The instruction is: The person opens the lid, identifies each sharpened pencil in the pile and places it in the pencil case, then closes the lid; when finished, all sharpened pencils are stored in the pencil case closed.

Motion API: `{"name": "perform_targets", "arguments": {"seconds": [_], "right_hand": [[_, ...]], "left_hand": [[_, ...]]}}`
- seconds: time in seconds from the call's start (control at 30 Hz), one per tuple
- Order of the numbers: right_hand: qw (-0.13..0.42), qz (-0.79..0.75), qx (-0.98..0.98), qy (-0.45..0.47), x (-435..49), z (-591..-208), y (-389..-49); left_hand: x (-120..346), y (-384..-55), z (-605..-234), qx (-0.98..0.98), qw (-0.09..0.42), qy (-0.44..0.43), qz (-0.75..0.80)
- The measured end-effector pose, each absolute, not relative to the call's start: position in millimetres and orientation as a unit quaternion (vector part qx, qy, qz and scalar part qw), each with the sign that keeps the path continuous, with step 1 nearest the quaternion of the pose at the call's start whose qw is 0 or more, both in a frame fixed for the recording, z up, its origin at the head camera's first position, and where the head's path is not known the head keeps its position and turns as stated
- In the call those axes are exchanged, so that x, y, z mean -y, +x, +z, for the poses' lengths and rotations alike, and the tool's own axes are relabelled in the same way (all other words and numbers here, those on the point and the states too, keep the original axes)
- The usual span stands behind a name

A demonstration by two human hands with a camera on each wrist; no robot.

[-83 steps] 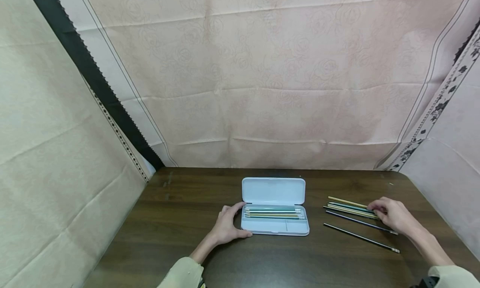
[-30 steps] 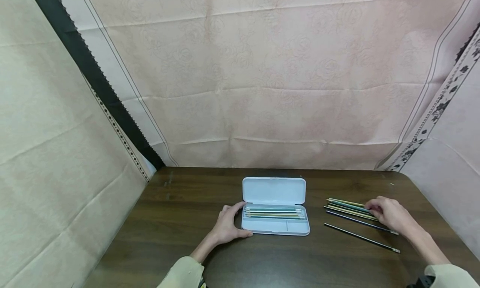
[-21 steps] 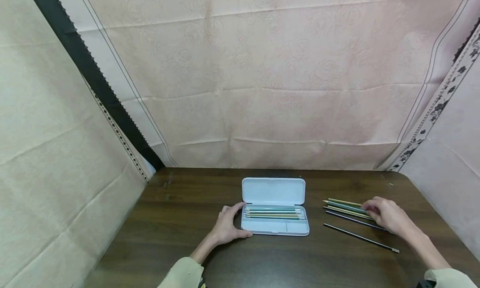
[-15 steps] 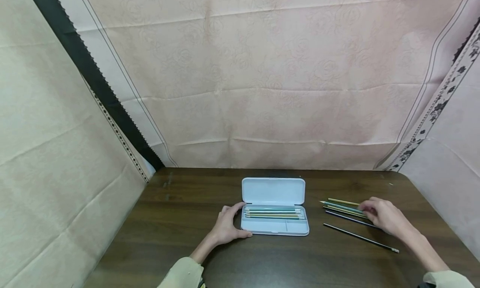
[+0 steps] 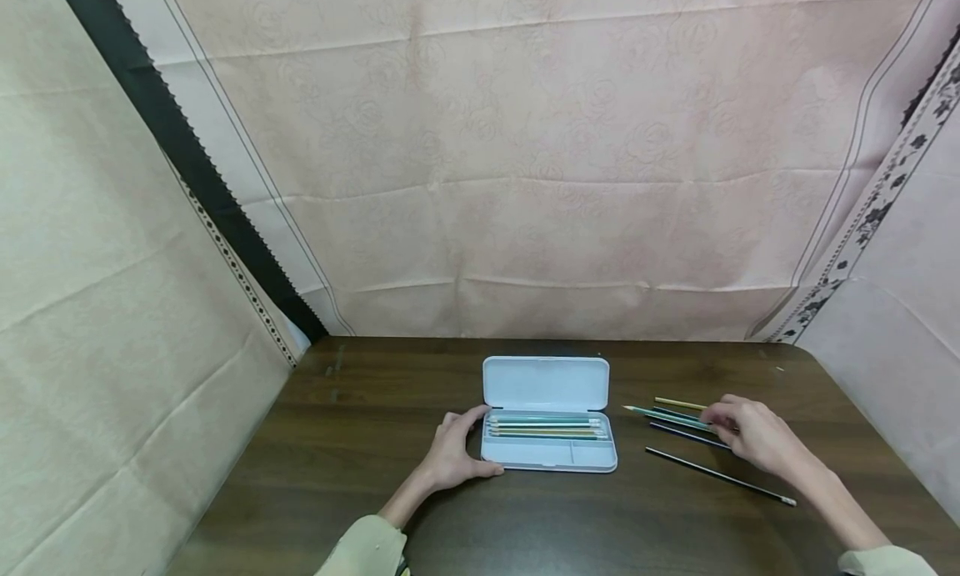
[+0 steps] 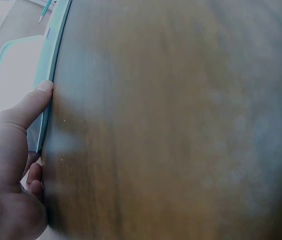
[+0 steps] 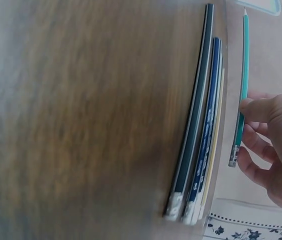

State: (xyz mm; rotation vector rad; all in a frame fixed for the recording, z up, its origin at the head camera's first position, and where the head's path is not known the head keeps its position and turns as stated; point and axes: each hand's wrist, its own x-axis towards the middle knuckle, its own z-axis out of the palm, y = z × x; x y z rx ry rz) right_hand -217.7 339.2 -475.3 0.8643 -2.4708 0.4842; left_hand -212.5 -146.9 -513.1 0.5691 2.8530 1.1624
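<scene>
A pale blue pencil case (image 5: 525,453) lies with its lid raised, several pencils (image 5: 543,420) in its rear compartment. My left hand (image 5: 450,451) grips the case's left end, thumb at the front corner and fingers toward the hinge; the left wrist view shows the thumb (image 6: 33,102) against the front edge. To the right, my right hand (image 5: 753,430) pinches a green pencil (image 7: 244,55) near its eraser end, its tip toward the case. Under and beside this hand lie a dark blue pencil (image 5: 686,434), a yellowish pencil (image 5: 678,403) and others, partly hidden.
A black pencil (image 5: 720,476) with a white eraser end lies apart, nearer the front of the brown wooden table (image 5: 337,476). A pale patterned cloth (image 5: 562,184) hangs behind the table, with further cloths at both sides.
My right hand has moved left with the green pencil, which now sticks out past the other pencils toward the case. The left hand has stayed on the case.
</scene>
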Motion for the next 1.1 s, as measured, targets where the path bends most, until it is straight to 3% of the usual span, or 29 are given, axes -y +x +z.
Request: {"name": "perform_targets", "arguments": {"seconds": [0.53, 1.1], "right_hand": [[0.236, 0.183, 0.892, 0.339, -310, -468, -216], [0.189, 0.199, 0.895, 0.352, -273, -466, -220]], "left_hand": [[146, -214, -513, -0.910, 0.001, 0.185, 0.372], [147, -212, -513, -0.911, -0.001, 0.183, 0.369]]}}
